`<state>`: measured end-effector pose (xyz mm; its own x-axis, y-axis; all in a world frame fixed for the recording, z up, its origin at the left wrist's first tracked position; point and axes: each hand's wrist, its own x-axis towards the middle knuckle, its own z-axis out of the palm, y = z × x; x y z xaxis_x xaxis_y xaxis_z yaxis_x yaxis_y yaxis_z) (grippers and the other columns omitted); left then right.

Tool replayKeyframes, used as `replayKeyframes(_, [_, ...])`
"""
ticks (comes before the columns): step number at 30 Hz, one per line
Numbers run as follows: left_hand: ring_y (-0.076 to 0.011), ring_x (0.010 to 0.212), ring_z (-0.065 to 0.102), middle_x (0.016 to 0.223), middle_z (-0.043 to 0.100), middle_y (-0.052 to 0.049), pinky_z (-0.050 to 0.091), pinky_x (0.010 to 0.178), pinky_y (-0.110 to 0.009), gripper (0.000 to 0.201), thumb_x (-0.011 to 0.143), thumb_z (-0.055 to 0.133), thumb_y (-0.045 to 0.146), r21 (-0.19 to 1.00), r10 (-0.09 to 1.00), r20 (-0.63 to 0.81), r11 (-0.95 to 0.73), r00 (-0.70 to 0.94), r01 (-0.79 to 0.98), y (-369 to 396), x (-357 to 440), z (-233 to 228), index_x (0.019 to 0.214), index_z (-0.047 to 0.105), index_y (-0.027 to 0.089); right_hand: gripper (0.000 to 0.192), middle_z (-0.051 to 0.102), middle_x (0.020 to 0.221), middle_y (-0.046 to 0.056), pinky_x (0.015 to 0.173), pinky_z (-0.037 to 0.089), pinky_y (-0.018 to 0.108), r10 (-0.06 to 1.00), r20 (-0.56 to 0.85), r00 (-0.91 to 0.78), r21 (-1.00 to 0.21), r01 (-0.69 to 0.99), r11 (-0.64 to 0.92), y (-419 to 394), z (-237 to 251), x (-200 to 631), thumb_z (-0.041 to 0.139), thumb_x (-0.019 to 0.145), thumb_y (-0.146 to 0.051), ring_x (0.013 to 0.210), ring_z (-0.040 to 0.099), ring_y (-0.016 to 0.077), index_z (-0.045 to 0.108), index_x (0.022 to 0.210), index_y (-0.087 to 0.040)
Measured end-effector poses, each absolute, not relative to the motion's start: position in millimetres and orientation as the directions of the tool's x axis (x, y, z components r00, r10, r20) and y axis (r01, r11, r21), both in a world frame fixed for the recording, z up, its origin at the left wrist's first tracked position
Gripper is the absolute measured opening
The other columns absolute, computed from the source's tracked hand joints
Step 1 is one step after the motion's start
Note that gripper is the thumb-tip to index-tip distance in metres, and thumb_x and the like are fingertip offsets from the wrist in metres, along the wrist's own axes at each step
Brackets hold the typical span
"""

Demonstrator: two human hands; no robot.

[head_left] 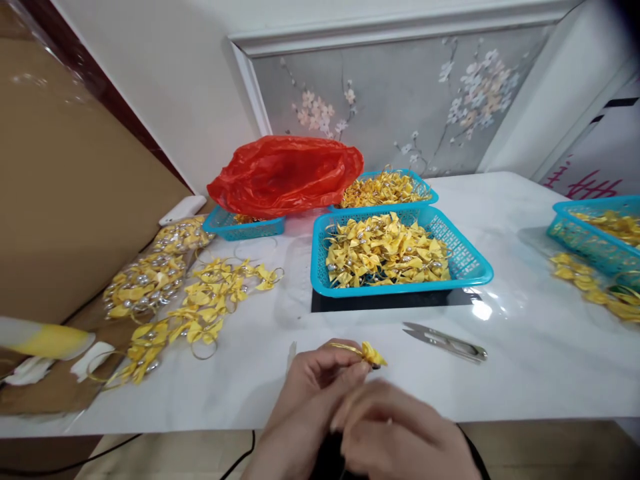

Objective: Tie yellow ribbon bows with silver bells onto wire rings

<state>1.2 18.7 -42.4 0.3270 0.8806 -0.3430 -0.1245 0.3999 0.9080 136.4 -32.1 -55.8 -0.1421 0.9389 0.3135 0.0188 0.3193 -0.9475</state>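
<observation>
My left hand (320, 387) is closed near the front edge of the table, pinching a yellow bow hair tie (369, 353). The tie's thin gold band loops back over the fingers, and its bow sticks out past the fingertips. Just behind and to the right, my right hand (395, 427) is blurred, its fingers curled together; what they hold, if anything, is hidden. Silver thread snips (445, 341) lie on the white table to the right. Beyond my hands stands a blue basket (400, 291) heaped with similar yellow bow ties (390, 250), some with silver beads.
Loose bow ties (200, 307) and filled clear bags (145, 283) lie at the left, beside a yellow-and-white roll (45, 339). A red plastic bag (285, 173) covers part of a small basket (245, 230). More baskets stand at the back (434, 196) and right (595, 247).
</observation>
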Motion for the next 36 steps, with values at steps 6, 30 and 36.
replayKeyframes(6, [-0.0160,0.076,0.057,0.076,0.065,-0.002,0.046,0.072,-0.024,0.012,0.078,0.076,0.024,0.965,0.918,-0.238,0.260,0.318,-0.027,16.1,5.2,-32.9,0.069,0.077,0.018,0.034,0.065,0.094,0.008,0.072,0.055,0.029,0.834,0.549,-0.062,-0.732,0.445,0.515,-17.9,-62.2,163.5,0.054,0.087,0.000,0.085,0.064,0.0190,0.070,0.104,-0.025])
replayKeyframes(30, [-0.0169,0.081,0.061,0.080,0.064,-0.001,0.054,0.082,-0.028,0.020,0.089,0.063,0.035,0.967,0.926,-0.253,0.253,0.281,0.038,12.2,4.2,-40.9,0.077,0.063,0.019,0.028,0.058,0.080,0.004,0.066,0.036,0.031,0.742,0.644,-0.186,-0.354,0.787,0.504,-16.2,-61.0,167.2,0.043,0.096,-0.005,0.073,0.049,0.0193,0.068,0.100,-0.017])
replayKeyframes(36, [-0.0191,0.083,0.062,0.081,0.066,-0.002,0.053,0.081,-0.030,0.019,0.090,0.059,0.035,0.966,0.929,-0.248,0.218,0.274,0.135,9.1,3.1,-42.0,0.081,0.064,0.019,0.022,0.058,0.081,0.006,0.078,0.039,0.034,0.711,0.664,-0.231,-0.238,0.837,0.494,-18.6,-65.1,168.6,0.048,0.096,-0.007,0.075,0.049,0.0207,0.067,0.105,-0.013])
